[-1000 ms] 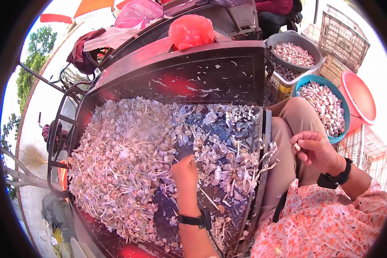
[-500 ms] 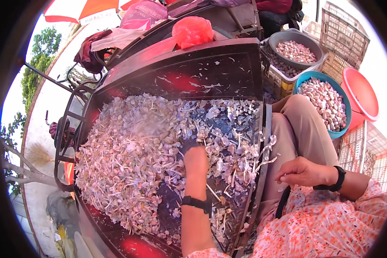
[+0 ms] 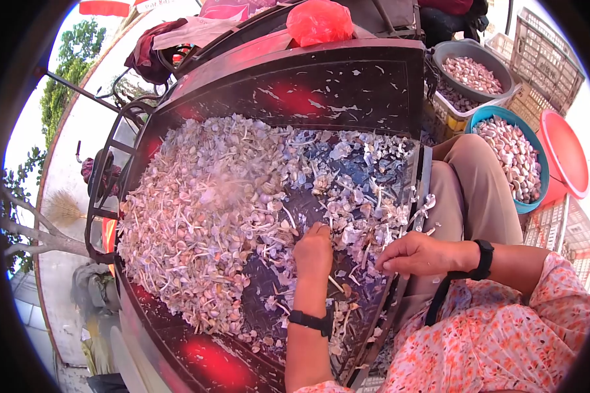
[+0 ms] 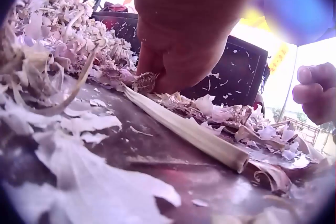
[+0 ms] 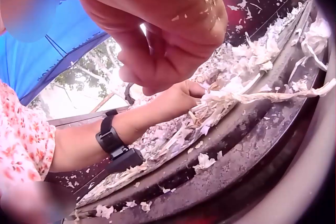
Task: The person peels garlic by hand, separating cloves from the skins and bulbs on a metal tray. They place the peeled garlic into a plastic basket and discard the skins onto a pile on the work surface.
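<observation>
My left hand reaches down among dry garlic skins in the dark metal bed. In the left wrist view its fingers point down beside a brown, root-like tuft; their tips are partly hidden, and I cannot tell whether they grip anything. A pale cut garlic stalk lies just in front. Above the bed's near edge hovers my right hand, loosely bent, with no object showing in it. Right of the left hand, the right wrist view shows its bent fingers.
A large heap of garlic bulbs, stalks and skins fills the bed's left side. At the right stand a teal basin of cloves, a red bucket, a grey tub of cloves and plastic crates. A red plastic bag sits beyond the bed's far wall.
The right hand, earlier pinching a clove over the knee, has come left and down beside the bed, and no clove shows in it now. The left hand has shifted slightly toward the near side.
</observation>
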`<state>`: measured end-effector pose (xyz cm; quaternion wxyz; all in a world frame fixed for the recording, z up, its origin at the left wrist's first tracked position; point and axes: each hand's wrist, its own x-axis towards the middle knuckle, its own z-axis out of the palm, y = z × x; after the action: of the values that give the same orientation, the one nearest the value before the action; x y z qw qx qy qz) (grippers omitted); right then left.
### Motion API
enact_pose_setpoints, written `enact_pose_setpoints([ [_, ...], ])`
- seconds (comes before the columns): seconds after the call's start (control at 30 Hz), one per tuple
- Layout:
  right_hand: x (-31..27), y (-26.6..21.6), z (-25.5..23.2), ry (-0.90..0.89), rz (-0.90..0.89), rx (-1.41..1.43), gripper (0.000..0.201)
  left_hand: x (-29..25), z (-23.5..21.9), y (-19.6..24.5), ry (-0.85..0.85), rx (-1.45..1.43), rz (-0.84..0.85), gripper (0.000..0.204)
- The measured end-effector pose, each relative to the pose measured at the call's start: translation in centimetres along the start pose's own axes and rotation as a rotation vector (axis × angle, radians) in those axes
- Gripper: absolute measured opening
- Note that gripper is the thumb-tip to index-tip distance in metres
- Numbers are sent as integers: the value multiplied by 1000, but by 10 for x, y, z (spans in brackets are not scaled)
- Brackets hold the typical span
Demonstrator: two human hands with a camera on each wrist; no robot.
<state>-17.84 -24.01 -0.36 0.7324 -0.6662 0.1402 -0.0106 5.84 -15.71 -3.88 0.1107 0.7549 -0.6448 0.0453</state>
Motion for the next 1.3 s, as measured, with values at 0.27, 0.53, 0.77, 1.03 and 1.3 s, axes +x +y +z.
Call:
enact_pose_setpoints([
  [0.27, 24, -5, 10, 223, 42, 202, 33, -3, -14, 13, 162, -428, -154, 14],
  [0.53, 61, 11, 13, 124, 268, 1199, 26, 11, -46, -26, 152, -189, -350, 24],
  [0.77, 63, -3, 3, 225, 212, 924, 23, -37, -6, -37, -9, -83, -225, 31],
  [1.03, 147, -1, -5, 269, -134, -385, 24, -59, -38, -5, -47, -76, -378, 24],
  [1.3, 186, -2, 11, 166, -123, -1056, 22, -53, -61, 4, -92, -542, -601, 23],
])
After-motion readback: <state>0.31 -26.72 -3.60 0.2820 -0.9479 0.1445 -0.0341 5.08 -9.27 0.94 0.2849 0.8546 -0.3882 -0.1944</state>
